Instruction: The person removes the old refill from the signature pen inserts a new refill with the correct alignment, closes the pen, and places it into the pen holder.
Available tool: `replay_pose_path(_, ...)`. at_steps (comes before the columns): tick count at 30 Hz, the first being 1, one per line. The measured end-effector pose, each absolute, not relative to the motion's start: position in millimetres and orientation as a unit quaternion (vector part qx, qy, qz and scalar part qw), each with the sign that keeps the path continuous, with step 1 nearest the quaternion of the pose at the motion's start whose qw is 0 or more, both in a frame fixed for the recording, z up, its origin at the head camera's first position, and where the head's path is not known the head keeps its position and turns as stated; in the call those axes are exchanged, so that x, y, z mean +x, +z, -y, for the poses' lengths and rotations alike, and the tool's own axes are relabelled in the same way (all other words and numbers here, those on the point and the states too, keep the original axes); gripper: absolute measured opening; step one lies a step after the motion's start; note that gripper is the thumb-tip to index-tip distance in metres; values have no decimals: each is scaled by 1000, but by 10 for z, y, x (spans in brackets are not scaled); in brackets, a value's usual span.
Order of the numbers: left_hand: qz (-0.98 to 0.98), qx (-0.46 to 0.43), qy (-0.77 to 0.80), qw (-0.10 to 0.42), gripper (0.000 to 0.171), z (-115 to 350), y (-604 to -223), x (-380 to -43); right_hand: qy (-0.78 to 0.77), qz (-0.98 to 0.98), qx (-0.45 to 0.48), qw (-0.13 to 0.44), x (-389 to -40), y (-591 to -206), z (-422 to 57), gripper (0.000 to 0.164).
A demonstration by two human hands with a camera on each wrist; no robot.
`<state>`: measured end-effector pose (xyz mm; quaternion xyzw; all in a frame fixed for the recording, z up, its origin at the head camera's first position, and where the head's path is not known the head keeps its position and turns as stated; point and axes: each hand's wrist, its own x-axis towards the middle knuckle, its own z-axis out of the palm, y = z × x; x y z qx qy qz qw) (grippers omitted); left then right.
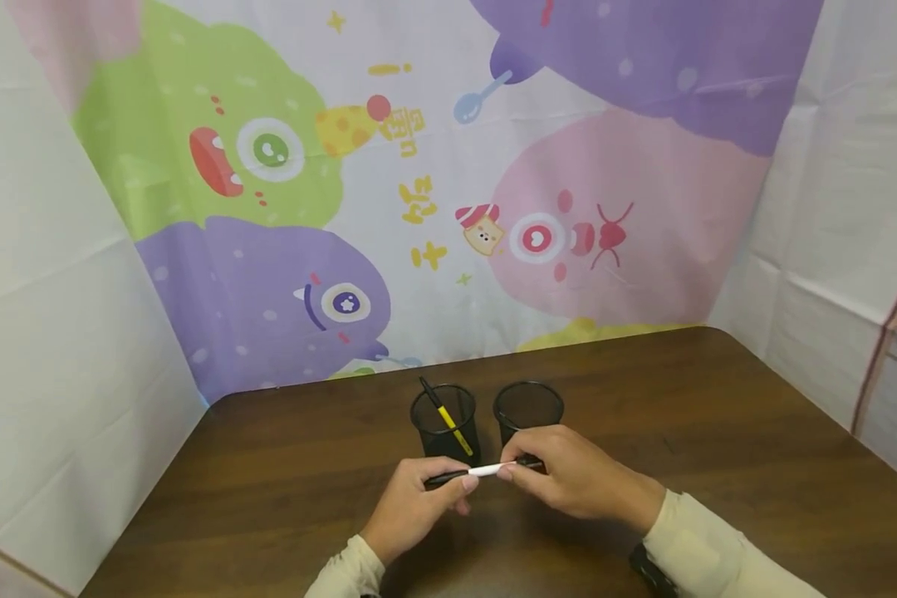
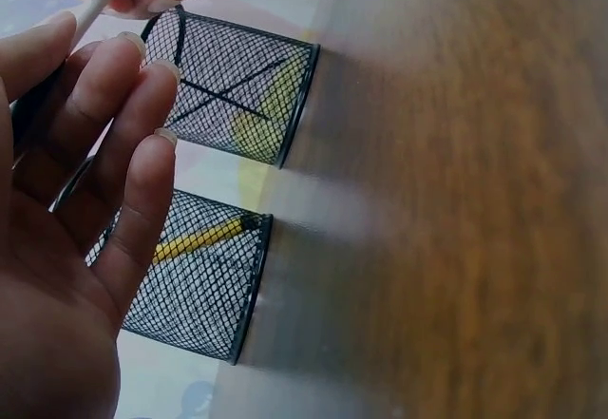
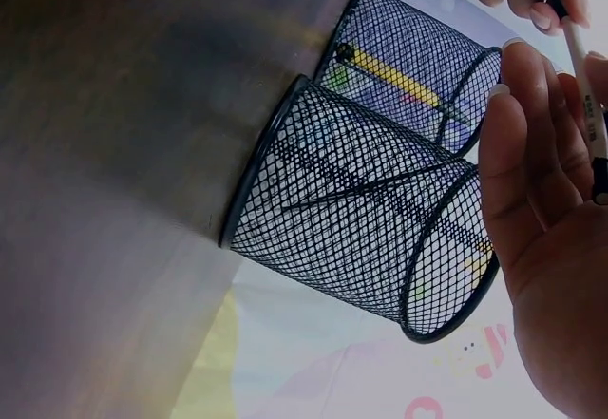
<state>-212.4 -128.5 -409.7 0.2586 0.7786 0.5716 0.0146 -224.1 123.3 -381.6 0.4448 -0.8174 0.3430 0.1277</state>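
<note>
Both hands hold a slim pen [image 1: 484, 470] with a white barrel and black ends, level above the table in the head view. My left hand [image 1: 419, 502] pinches its black left end between thumb and fingers. At the other end, my right hand [image 1: 579, 473] grips the pen with thumb and forefinger. Small print runs along the white barrel [image 3: 587, 105] in the right wrist view. Just beyond the hands stand two black mesh pen cups. A yellow pen with a black end [image 1: 448, 419] leans inside the left cup [image 1: 429, 444]. The right hand partly hides the right cup [image 1: 526, 407].
The brown wooden table [image 1: 284, 465] reaches back to a hanging cloth [image 1: 448, 316] printed with cartoon monsters. White cloth walls [image 1: 52, 274] close off both sides. A dark band [image 1: 650, 569] shows by the right sleeve.
</note>
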Motion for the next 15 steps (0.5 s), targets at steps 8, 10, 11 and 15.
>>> replay_pose_path(8, -776, 264, 573, 9, 20, 1292, -4081, -2135, 346, 814, 448, 130, -2245, -3803, -1225, 8)
replay_pose_path(10, -775, 265, 574, 10, 21, 1296, -4088, -2131, 349, 814, 447, 125, -2242, -3810, -1221, 9)
replay_pose_path(11, -776, 265, 573, 10, 22, 1299, -4089, -2128, 350, 814, 446, 123, -2241, -3813, -1219, 9)
replay_pose_path(15, -777, 263, 572, 15, 25, 1309, -4085, -2117, 352, 816, 444, 118, -2237, -3815, -1210, 11)
